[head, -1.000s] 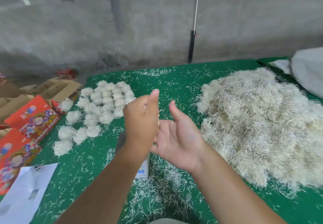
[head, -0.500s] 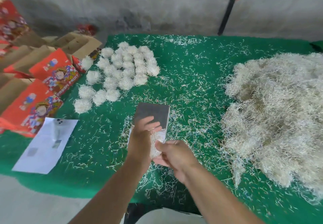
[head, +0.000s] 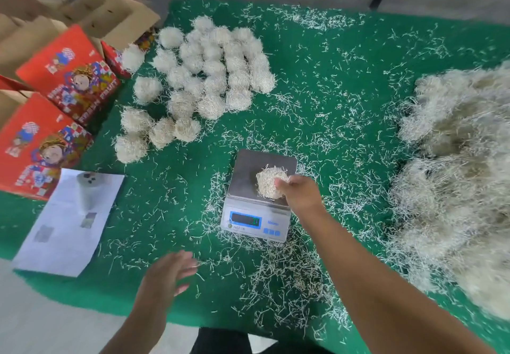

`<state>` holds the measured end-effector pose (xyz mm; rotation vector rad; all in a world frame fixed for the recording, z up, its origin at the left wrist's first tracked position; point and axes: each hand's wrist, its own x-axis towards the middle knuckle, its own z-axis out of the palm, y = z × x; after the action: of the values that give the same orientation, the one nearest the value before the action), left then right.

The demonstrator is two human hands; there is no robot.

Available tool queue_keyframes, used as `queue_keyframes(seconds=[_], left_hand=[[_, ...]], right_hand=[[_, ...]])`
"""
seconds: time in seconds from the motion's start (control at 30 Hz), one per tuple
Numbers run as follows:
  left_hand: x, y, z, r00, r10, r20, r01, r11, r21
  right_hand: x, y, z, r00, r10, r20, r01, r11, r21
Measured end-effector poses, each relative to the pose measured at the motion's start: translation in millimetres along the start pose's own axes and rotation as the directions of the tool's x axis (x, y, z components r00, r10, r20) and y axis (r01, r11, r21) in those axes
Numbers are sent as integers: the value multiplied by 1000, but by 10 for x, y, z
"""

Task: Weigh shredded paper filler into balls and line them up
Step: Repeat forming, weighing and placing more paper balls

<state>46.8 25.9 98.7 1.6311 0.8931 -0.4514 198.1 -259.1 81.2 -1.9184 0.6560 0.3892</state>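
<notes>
right hand [head: 299, 195] grip seemingly cupping paper ball [head: 270, 182] on scale [head: 256, 207] — left hand [head: 168, 276] spread

Soft even daylight; edges smeared (wide-angle warp).

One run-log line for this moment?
step: weighing | right hand: holds ball on scale | left hand: open, free | display unreadable

Scale [head: 255, 215] display digits blurred, red boxes [head: 69, 75] lettering unreadable, paper sheet [head: 66, 224] print too blurred
</notes>
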Motion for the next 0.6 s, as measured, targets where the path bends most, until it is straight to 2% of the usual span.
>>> queue_keyframes(seconds=[0.07, 0.13, 0.2, 0.4, 0.6], left_hand=[[163, -111, -170, 998, -63, -25, 64, 998, 21], [327, -176, -325, 991, -131, 15, 130, 990, 58], [445, -178, -435, 982, -184, 38, 181, 981, 71], [601, -8, -447, 994, -104, 44, 97, 985, 140], [472, 138, -157, 996, -54, 66, 43, 988, 148]], right_hand=[[218, -54, 168, 1000, -27, 7, 28, 996, -84], [361, -72, 298, 999, -43, 22, 46, 982, -183], [411, -66, 345, 1000, -22, 1, 22, 984, -179], [263, 240, -107, 988, 40, -149, -53, 995, -89], [-104, 1120, -967, 947, 148, -286, -187, 975, -117]])
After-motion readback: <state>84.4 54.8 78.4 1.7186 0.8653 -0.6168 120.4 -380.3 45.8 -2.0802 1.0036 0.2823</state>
